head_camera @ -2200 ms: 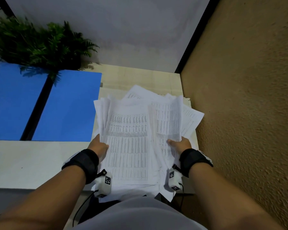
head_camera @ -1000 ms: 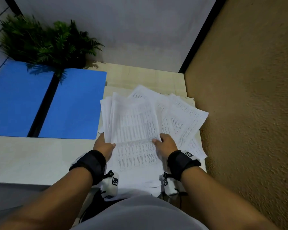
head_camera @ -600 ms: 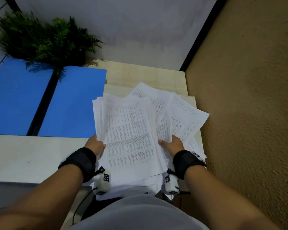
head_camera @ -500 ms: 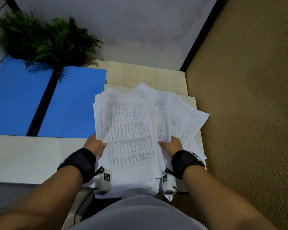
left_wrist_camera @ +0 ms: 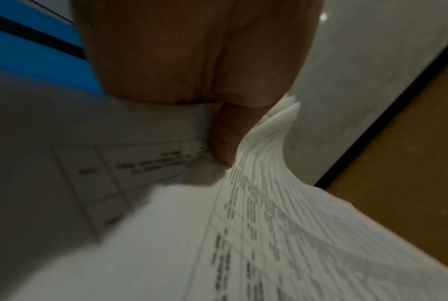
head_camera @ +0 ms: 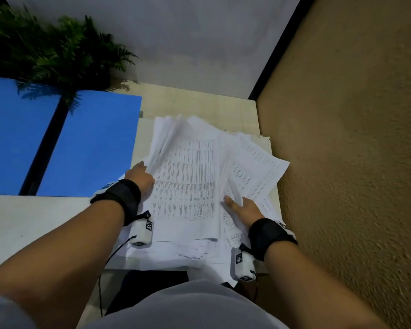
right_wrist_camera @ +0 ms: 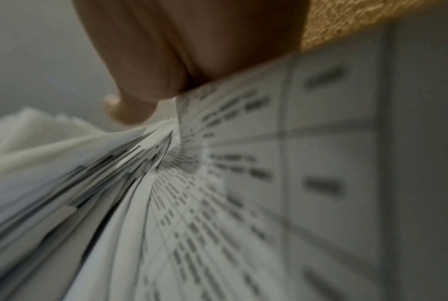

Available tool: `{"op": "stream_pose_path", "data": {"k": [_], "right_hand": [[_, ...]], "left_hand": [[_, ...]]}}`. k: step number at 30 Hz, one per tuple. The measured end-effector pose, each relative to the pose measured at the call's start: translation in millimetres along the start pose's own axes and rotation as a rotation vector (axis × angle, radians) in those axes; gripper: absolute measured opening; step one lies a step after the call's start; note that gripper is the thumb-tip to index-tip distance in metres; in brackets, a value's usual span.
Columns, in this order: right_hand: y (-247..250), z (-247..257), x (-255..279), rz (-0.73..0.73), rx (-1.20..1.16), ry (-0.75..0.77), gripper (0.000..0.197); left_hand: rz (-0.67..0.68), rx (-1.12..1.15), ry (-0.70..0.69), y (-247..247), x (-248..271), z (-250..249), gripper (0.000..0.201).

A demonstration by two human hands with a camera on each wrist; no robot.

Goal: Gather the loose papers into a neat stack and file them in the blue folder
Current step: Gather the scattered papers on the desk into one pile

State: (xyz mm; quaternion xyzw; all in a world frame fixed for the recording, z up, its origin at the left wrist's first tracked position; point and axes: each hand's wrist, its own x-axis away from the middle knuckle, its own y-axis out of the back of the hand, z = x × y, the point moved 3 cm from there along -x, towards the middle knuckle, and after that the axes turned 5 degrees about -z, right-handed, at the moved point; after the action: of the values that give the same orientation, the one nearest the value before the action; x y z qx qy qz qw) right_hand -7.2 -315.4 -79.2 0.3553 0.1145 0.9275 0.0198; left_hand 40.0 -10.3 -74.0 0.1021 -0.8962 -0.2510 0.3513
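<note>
A loose pile of printed papers (head_camera: 188, 181) lies fanned on the desk in front of me, with several sheets splayed toward the right wall. My left hand (head_camera: 140, 176) grips the pile's left edge, which is lifted and blurred. In the left wrist view its thumb (left_wrist_camera: 225, 132) presses between curling sheets (left_wrist_camera: 269, 224). My right hand (head_camera: 242, 207) holds the pile's near right side, thumb on top and fingers hidden beneath. The right wrist view shows that thumb (right_wrist_camera: 132, 110) over fanned sheet edges (right_wrist_camera: 130, 173). The blue folder (head_camera: 88, 143) lies open and flat to the left, with a black spine (head_camera: 43, 146).
A green fern (head_camera: 45, 48) stands at the back left, its fronds hanging over the folder. A rough tan wall (head_camera: 342, 162) runs close along the desk's right edge. Pale desk surface (head_camera: 33, 222) shows near me on the left, and the pile overhangs the desk's near edge.
My left hand has slid away from me along the pile's left edge, and that edge has lifted. My right hand has barely moved.
</note>
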Motion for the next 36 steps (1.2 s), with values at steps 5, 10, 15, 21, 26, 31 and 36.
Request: {"op": "stream_pose_path", "data": {"k": [5, 10, 15, 21, 26, 31, 36], "right_hand": [[13.2, -12.2, -11.3, -0.150, 0.078, 0.023, 0.024], [36.9, -5.7, -14.7, -0.335, 0.111, 0.051, 0.028], [56.5, -4.8, -16.4, -0.591, 0.035, 0.011, 0.035], [66.5, 21.8, 5.8, -0.742, -0.025, 0.080, 0.033], [82.1, 95.7, 45.5, -0.909, 0.234, 0.420, 0.021], [95.8, 165.9, 76.2, -0.917, 0.095, 0.720, 0.022], [60.6, 161.2, 59.9, -0.544, -0.277, 0.527, 0.017]], "left_hand": [[-0.122, -0.322, -0.086, -0.9, -2.0, -7.7, 0.060], [-0.039, -0.395, -0.086, -3.4, -11.1, -3.6, 0.067], [-0.076, -0.273, -0.029, 4.9, -14.1, -6.0, 0.060], [-0.113, -0.178, -0.115, 8.1, -14.0, -17.4, 0.027], [-0.074, -0.051, -0.128, 9.2, -1.2, -14.8, 0.009], [-0.059, -0.011, -0.137, 14.3, 2.0, -3.9, 0.015], [-0.087, 0.138, -0.051, 20.0, 5.3, 2.4, 0.008]]}}
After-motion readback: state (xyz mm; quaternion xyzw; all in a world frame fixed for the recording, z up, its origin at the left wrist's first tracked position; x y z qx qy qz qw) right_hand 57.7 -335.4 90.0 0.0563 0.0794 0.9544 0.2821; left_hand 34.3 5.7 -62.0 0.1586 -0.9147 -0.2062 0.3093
